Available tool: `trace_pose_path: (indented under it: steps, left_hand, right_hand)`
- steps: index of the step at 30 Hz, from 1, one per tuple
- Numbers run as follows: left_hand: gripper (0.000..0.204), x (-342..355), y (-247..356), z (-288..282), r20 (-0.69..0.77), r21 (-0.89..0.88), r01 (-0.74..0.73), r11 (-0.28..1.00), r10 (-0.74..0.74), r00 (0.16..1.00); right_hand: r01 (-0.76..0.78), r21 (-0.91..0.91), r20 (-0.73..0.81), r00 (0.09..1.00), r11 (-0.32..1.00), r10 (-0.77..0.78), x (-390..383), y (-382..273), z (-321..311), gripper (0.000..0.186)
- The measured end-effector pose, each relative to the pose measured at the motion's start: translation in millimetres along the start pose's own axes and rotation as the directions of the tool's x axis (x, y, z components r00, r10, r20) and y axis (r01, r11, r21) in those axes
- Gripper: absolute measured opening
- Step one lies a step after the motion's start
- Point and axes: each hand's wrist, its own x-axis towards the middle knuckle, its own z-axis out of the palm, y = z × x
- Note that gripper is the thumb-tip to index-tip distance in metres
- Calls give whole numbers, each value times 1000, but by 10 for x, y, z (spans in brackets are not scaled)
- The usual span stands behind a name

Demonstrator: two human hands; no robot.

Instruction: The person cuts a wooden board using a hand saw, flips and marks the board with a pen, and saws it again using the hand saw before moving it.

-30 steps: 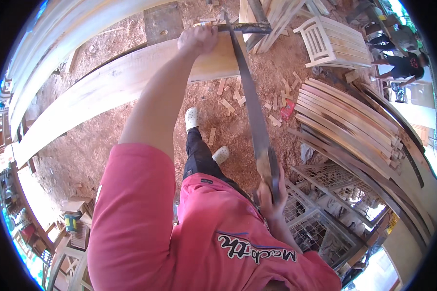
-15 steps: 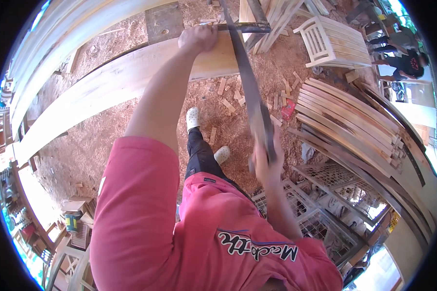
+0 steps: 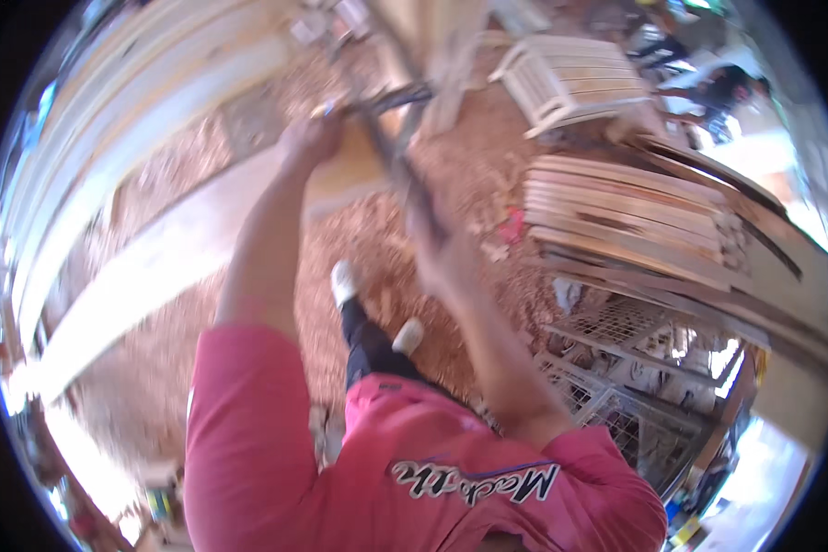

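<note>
My right hand (image 3: 446, 258) is closed round the handle of a handsaw (image 3: 420, 204). Its long blade runs up and away along the end of a wide, pale wooden plank (image 3: 345, 175). At that plank's far edge, near its end, my left hand (image 3: 311, 140) bears down with the fingers curled over. A dark bar (image 3: 403, 97) lies crosswise just beyond the left hand, with the blade passing by it. Motion blur hides the exact contact between the blade and the wood.
Wide boards (image 3: 147, 110) lie at the far left. A slatted wooden chair (image 3: 570, 83) rests far right, with stacked wood strips (image 3: 626, 212) nearer. Metal mesh racks (image 3: 616, 368) stand near right. Sawdust (image 3: 377, 244) covers the floor. Another person (image 3: 722, 92) is at the far right.
My right hand has pushed the saw up and away, toward the plank. My left hand stays at the plank's edge. The whole view has shifted and blurred.
</note>
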Motion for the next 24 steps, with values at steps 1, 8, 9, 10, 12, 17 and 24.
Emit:
trace_pose_path:
  steps: [1,8,9,10,12,17,24]
  left_hand:
    - [53,-5,4,4,-2,51,-26,998,26,1000]
    - [65,-101,128,-76,-150,24,18,1000,-15,989]
    - [66,-100,133,-85,-125,13,55,998,-53,991]
    - [67,-99,129,-86,-87,14,81,997,-80,993]
    - [66,-93,131,-94,-72,-21,108,994,-110,991]
    - [63,-196,206,-172,-60,-1,103,995,-103,993]
    - [59,-155,188,-189,30,-41,113,993,-112,993]
  right_hand:
    - [21,239,-61,998,971,-7,-399,44,-20,46]
    - [-133,213,28,991,968,130,-1978,-30,-549,64]
    - [-155,136,48,988,979,150,-1788,-133,-545,64]
    - [13,172,-2,1000,985,-12,-1327,-179,-432,62]
    - [16,96,-71,997,995,-9,-420,-283,-171,58]
    - [74,70,-77,995,995,-68,389,-113,158,55]
    - [4,181,-44,999,983,4,-1941,-2,-539,59]
